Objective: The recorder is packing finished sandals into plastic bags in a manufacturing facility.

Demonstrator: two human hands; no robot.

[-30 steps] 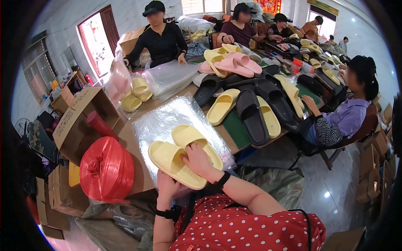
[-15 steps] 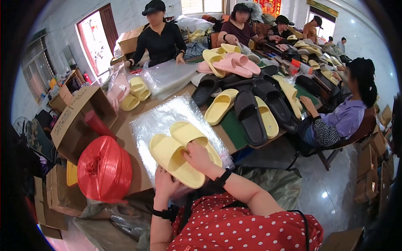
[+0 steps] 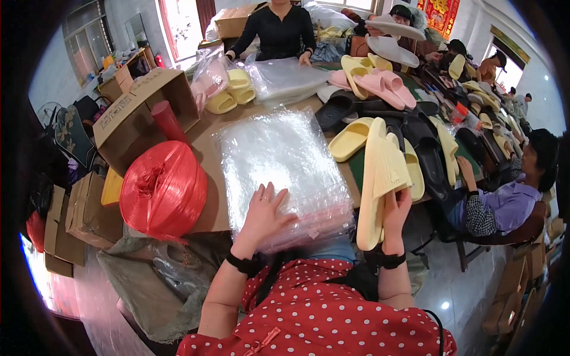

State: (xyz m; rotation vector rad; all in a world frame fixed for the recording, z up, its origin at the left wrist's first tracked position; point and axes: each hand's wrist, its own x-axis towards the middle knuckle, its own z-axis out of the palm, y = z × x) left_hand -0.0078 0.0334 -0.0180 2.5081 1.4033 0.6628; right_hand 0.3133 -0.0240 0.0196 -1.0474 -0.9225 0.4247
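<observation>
My right hand point(image 3: 396, 215) grips a pair of pale yellow slippers point(image 3: 380, 178), held upright and pressed together at the right edge of the table. My left hand point(image 3: 261, 213) lies flat, fingers spread, on the near end of a stack of clear plastic bags point(image 3: 282, 160) that lies on the brown table point(image 3: 208, 142) in front of me. Both wrists wear black bands.
A big red spool of plastic twine point(image 3: 163, 190) stands left of the bags, an open cardboard box point(image 3: 142, 113) behind it. Yellow, pink and black slippers point(image 3: 380, 101) cover the far table. A person in black point(image 3: 276, 32) stands opposite; a seated person in purple point(image 3: 510, 196) is at right.
Both slippers lay on the bags under my hands; now my right hand has lifted them off to the right and upright. My left hand has come down flat on the bags.
</observation>
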